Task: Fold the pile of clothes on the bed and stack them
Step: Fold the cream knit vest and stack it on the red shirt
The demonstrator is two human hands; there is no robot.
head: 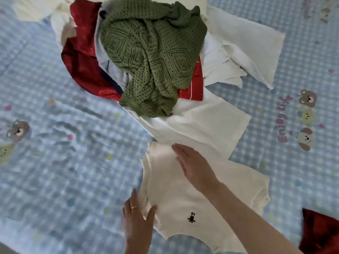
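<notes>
A cream knit top (201,202) is spread flat on the checked bedsheet (64,171), pressed by the right hand (194,165) with fingers straight, while its near-left edge is touched by the flat, open left hand (137,217) (ring worn). Just beyond, the pile (152,57) is heaped, a green knit on top.

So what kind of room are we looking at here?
Most likely a bedroom at home. The hands work on a bed covered by a blue checked quilt printed with teddy bears, and a pile of clothes waits beside a cream top spread flat.
</notes>
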